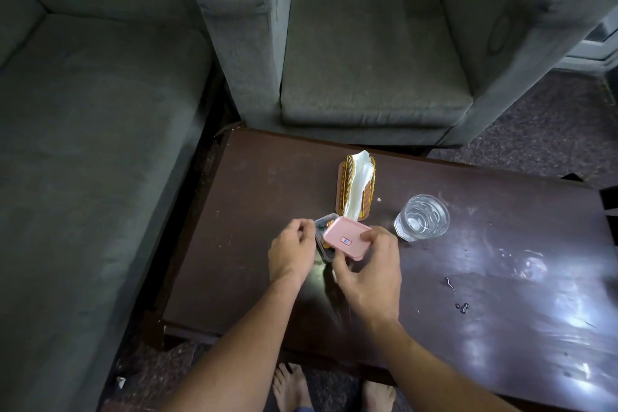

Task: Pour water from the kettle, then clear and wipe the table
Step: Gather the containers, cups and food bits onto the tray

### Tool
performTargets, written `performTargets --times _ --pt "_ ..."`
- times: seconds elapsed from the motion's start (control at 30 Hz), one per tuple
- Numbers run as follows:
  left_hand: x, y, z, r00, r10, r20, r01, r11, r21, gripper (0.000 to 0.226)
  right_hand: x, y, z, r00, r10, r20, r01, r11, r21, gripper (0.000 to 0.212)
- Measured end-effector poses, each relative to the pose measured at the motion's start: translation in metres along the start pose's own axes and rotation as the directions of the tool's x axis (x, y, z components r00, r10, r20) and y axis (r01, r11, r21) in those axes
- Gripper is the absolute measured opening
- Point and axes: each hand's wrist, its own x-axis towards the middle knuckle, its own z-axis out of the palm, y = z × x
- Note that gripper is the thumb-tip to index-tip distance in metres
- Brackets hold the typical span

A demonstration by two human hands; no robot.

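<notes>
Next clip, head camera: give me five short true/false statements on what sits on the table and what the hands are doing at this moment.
1. The right hand grips the pink lid. True.
2. The glass is empty. False: it holds water.
3. The napkin holder stands just beyond the clear container, on the side away from the person. True.
4. The pink lid covers the clear container fully. False: it sits offset, and the container's left end is uncovered.
5. A kettle stands on the table. False: no kettle is in view.
</notes>
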Motion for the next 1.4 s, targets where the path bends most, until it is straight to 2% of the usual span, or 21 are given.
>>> performTargets --times 0.17,0.3,0.4,0.63,0.9,1.17,1.4 --pt "0.011 0.005 -0.002 0.997 0.069 0.034 -0.069 0.998 -0.011 0.029 0.002 0.0 0.02 0.996 0.091 0.019 -0.088 0.986 -0.142 0.046" --pt "0.02 0.003 -0.001 0.992 0.115 0.058 -0.118 0.991 0.057 0.031 0.001 0.004 0.031 0.983 0.144 0.109 -0.104 0.945 -0.309 0.072" --pt "0.022 -0.001 0.002 0.983 0.167 0.077 -0.177 0.972 0.156 0.033 -0.005 0.007 0.035 0.984 0.147 0.098 -0.091 0.896 -0.434 0.065" --pt "0.038 0.002 -0.002 0.977 0.202 0.068 -0.212 0.952 0.22 0.018 0.006 0.001 0.04 0.969 0.225 0.097 -0.156 0.871 -0.465 0.064" --pt "0.055 0.015 -0.007 0.982 0.064 0.177 -0.105 0.968 0.23 0.014 0.019 -0.008 0.037 0.937 0.321 0.137 -0.201 0.818 -0.538 0.074" --pt "0.058 0.021 -0.01 0.979 0.008 0.204 -0.067 0.956 0.286 0.021 0.022 -0.014 0.039 0.923 0.335 0.189 -0.149 0.765 -0.626 0.073" --pt "0.06 0.024 -0.012 0.966 -0.027 0.258 -0.067 0.936 0.346 0.018 0.031 -0.014 0.041 0.888 0.403 0.222 -0.178 0.746 -0.642 0.08"
